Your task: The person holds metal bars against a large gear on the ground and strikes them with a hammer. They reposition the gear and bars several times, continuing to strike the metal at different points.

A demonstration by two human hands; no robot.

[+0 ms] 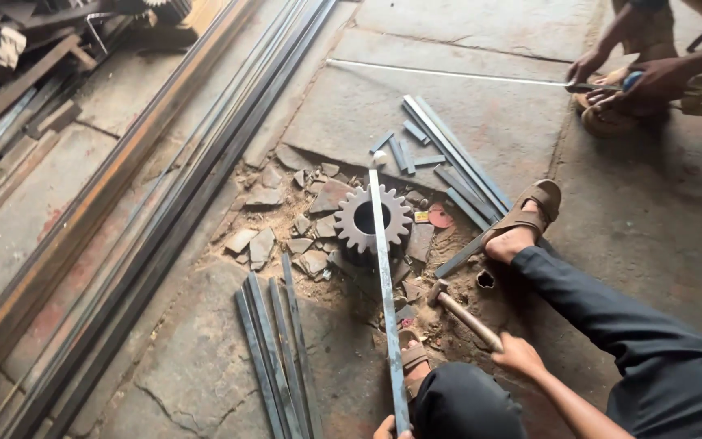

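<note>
The person sits low on a cracked concrete floor [465,122], where a broken patch shows dirt and rubble. Their right hand [517,355] is closed around the wooden handle of a hammer [462,313], whose head rests on the floor. The left hand [390,427], at the bottom edge, grips a long flat steel bar [385,276] lying across a toothed gear wheel [372,218]. Cut strips [274,358] lie beside it; long steel lengths [172,187] run along the left. Another person's hands [627,81] work farther off.
</note>
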